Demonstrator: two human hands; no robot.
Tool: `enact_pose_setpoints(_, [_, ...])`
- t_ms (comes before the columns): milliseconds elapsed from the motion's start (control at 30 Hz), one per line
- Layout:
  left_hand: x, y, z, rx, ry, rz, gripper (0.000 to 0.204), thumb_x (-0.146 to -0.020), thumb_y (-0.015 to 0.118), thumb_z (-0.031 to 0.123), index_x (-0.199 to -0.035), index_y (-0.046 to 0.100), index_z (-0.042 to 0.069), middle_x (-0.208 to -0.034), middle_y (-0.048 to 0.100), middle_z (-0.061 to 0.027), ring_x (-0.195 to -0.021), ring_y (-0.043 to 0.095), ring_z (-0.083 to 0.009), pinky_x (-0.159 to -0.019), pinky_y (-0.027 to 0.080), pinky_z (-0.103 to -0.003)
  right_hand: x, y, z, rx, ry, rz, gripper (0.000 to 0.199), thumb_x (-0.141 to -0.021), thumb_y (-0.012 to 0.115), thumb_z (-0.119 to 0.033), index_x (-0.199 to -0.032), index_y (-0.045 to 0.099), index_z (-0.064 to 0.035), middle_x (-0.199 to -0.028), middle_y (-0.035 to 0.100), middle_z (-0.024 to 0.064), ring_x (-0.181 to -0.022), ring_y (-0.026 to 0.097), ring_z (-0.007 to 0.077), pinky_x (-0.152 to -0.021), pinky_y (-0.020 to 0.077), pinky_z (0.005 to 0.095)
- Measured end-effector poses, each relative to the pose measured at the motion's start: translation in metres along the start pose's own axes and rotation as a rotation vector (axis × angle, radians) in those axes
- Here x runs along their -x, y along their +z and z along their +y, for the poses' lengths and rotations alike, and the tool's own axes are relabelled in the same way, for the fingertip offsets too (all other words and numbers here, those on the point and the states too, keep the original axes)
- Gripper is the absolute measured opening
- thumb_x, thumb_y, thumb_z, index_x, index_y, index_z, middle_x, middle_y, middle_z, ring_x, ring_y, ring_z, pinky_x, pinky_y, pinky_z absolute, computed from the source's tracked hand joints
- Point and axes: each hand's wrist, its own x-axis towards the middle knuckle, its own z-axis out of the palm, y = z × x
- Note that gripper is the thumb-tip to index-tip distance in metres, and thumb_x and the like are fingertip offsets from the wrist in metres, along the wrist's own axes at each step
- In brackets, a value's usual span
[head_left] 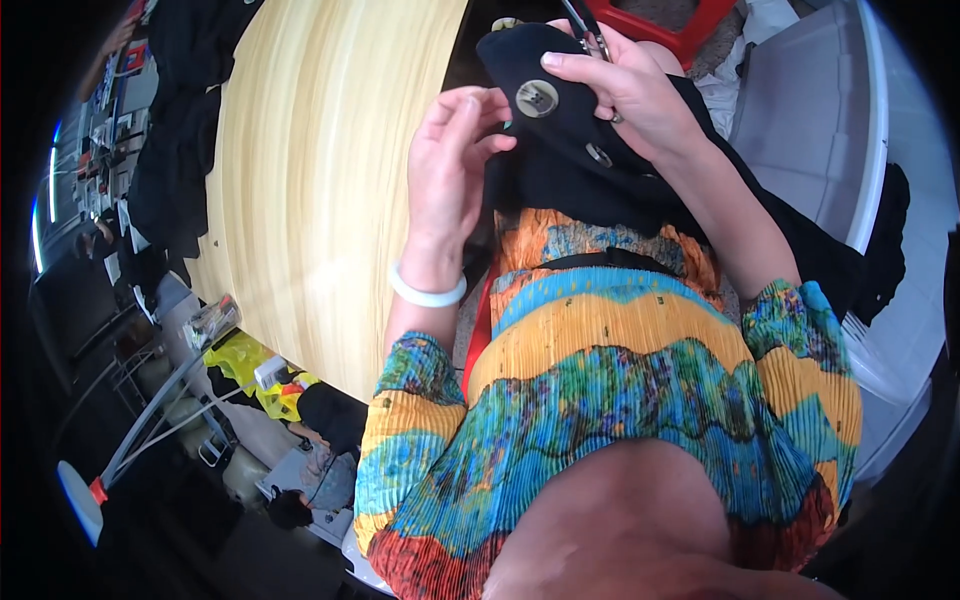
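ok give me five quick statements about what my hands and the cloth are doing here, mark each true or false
1. The right hand holds the black cloth. True.
2. The left hand lies flat on the table. False: its fingers are curled near the large button.
3. The large button is on the black cloth. True.
4. The table is black. False: its top is pale wood.
5. The left sleeve is multicoloured. True.

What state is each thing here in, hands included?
Right hand, closed on dark tool, thumb on black cloth
Left hand, fingers curled; any hold unclear
Dark tool, held; open or shut unclear
Black cloth, draped, partly held up
Large button, flat on the cloth
Second button, tilted
Bracelet, worn
Yellow plastic, crumpled
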Motion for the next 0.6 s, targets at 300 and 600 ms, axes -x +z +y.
enact_pose_setpoints(300, [0.027,0.026,0.009,-0.174,0.209,0.125,0.023,-0.078,0.056,0.000,-0.100,0.052,0.000,-0.081,0.056,-0.0034,-0.071,0.054,-0.0086,-0.066,0.044,-0.018,-0.006,0.036,-0.018,-0.225,-0.063,-0.083,0.038,-0.073,0.066,-0.016,-0.102,0.045,-0.0034,-0.074,0.050,-0.0027,-0.056,0.042,-0.0003,-0.041,0.0254,0.0142])
enact_pose_setpoints(600, [0.039,0.014,0.022,0.203,-0.028,-0.065,0.032,-0.080,0.046,-0.003,-0.111,0.047,-0.002,-0.100,0.057,-0.0085,-0.090,0.054,-0.0127,-0.080,0.042,-0.024,0.004,0.019,0.002,0.240,-0.177,-0.030,0.034,-0.080,0.058,-0.013,-0.111,0.047,-0.0050,-0.074,0.053,-0.0047,-0.048,0.035,-0.0010,-0.041,0.0242,0.0135])
